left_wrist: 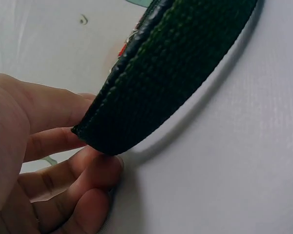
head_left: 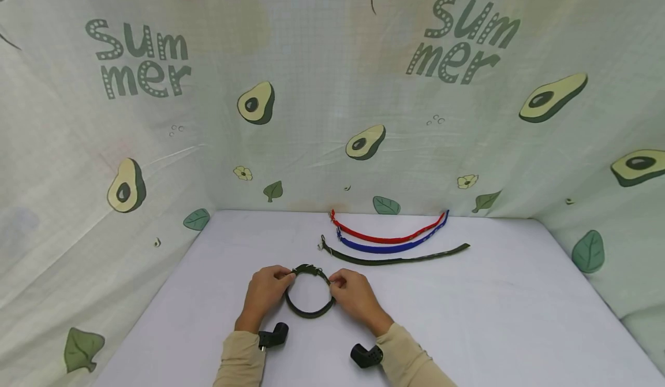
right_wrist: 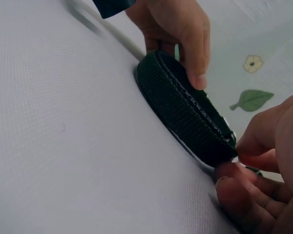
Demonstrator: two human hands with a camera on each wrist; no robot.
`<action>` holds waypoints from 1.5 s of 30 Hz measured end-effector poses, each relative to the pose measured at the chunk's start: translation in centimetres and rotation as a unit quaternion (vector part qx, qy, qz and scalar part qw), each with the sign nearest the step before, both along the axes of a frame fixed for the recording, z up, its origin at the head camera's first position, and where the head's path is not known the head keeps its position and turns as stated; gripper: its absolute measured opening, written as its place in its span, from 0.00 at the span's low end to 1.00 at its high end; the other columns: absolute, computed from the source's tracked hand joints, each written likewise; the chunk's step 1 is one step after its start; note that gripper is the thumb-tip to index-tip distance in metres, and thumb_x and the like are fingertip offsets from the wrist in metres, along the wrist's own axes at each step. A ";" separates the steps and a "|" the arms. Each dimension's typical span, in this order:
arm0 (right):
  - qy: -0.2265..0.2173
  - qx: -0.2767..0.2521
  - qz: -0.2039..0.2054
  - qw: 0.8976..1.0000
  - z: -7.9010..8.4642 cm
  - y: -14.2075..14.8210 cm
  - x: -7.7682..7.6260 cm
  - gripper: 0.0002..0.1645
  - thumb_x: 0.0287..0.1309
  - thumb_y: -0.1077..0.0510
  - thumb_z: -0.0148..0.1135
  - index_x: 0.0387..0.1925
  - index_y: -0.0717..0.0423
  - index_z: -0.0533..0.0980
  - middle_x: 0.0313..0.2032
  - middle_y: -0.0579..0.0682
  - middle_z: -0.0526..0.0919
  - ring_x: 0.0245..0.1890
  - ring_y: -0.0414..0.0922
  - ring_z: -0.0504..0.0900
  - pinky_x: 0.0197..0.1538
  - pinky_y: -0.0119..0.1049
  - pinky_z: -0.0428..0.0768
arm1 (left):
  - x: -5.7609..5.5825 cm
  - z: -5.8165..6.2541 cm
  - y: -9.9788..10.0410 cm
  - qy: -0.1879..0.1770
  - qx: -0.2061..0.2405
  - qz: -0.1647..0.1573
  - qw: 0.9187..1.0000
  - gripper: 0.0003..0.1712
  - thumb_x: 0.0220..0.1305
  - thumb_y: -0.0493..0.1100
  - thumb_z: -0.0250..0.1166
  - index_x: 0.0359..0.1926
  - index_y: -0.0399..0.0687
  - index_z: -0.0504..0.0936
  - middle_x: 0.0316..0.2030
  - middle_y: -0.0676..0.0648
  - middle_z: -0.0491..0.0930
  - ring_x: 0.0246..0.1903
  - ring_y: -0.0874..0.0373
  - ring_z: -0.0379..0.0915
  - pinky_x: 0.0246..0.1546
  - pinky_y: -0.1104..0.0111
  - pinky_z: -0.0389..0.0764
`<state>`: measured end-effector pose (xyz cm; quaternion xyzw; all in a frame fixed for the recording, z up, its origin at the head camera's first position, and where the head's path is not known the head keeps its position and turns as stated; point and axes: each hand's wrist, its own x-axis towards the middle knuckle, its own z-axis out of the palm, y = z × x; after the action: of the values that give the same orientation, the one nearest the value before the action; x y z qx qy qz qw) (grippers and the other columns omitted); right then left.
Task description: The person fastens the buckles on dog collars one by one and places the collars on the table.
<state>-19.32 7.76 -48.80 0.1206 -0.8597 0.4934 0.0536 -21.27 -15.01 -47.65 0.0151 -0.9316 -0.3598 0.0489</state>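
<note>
A dark green woven collar stands on the white table as a closed ring, its buckle end on the far side. My left hand pinches the ring's left side, and my right hand pinches the opposite side. In the left wrist view the collar's wide band runs up from the fingertips of the left hand. The right wrist view has the collar between both hands, with small metal parts on its far side, partly hidden by the fingers of the right hand.
Behind the ring, three straps lie stretched out: a red collar, a blue collar and another dark green collar. A printed cloth hangs behind and beside the white table. Each wrist carries a black camera.
</note>
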 end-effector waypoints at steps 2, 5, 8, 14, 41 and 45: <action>0.000 -0.005 0.002 1.000 -0.1 0.0 0.0 0.10 0.52 0.66 0.60 0.36 0.60 0.84 0.25 0.41 0.78 0.24 0.35 0.74 0.30 0.31 0.75 | -0.1 -0.1 0.0 0.000 -0.003 0.002 1.000 0.09 0.62 0.47 0.71 0.39 0.47 0.89 0.30 0.54 0.83 0.29 0.59 0.74 0.30 0.62 0.75; 0.000 -0.016 0.005 1.000 -0.3 0.1 0.1 0.09 0.53 0.66 0.61 0.36 0.61 0.84 0.25 0.42 0.79 0.22 0.34 0.75 0.29 0.30 0.76 | -0.1 -0.2 0.1 -0.002 -0.004 0.008 1.000 0.09 0.62 0.47 0.72 0.38 0.47 0.89 0.30 0.54 0.83 0.29 0.59 0.74 0.30 0.63 0.74; -0.002 -0.025 0.009 1.000 -0.4 0.2 0.1 0.08 0.54 0.67 0.62 0.36 0.61 0.84 0.26 0.43 0.80 0.22 0.35 0.76 0.29 0.31 0.77 | -0.2 -0.3 0.1 -0.004 -0.005 0.011 1.000 0.10 0.62 0.48 0.72 0.38 0.47 0.89 0.30 0.54 0.82 0.29 0.59 0.74 0.30 0.63 0.74; -0.034 -0.055 0.021 0.998 -0.2 0.9 0.1 0.08 0.60 0.65 0.61 0.39 0.61 0.83 0.27 0.45 0.80 0.22 0.38 0.79 0.27 0.33 0.80 | -0.3 -0.2 -0.1 -0.008 0.004 0.016 1.000 0.11 0.64 0.49 0.70 0.39 0.46 0.88 0.29 0.53 0.81 0.30 0.58 0.74 0.32 0.62 0.75; -0.102 0.058 -0.239 0.964 1.8 18.0 -0.3 0.28 0.66 0.54 0.54 0.63 0.64 0.72 0.34 0.54 0.85 0.28 0.45 0.82 0.34 0.39 0.74 | -1.2 3.2 8.8 0.024 -0.018 -0.069 0.997 0.10 0.67 0.51 0.64 0.40 0.53 0.87 0.28 0.56 0.80 0.27 0.60 0.73 0.26 0.63 0.73; -0.110 0.085 -0.270 0.953 1.4 18.9 -0.4 0.32 0.65 0.52 0.52 0.65 0.64 0.70 0.40 0.58 0.84 0.36 0.51 0.81 0.40 0.45 0.75 | -1.9 3.5 9.5 0.008 -0.030 -0.072 0.997 0.11 0.67 0.52 0.64 0.41 0.52 0.87 0.28 0.55 0.80 0.27 0.59 0.72 0.27 0.64 0.73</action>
<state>-19.67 26.66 -47.38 -0.1668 -0.8997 0.3954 0.0794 -23.13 -5.50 -44.11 -0.0563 -0.9403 -0.3342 0.0308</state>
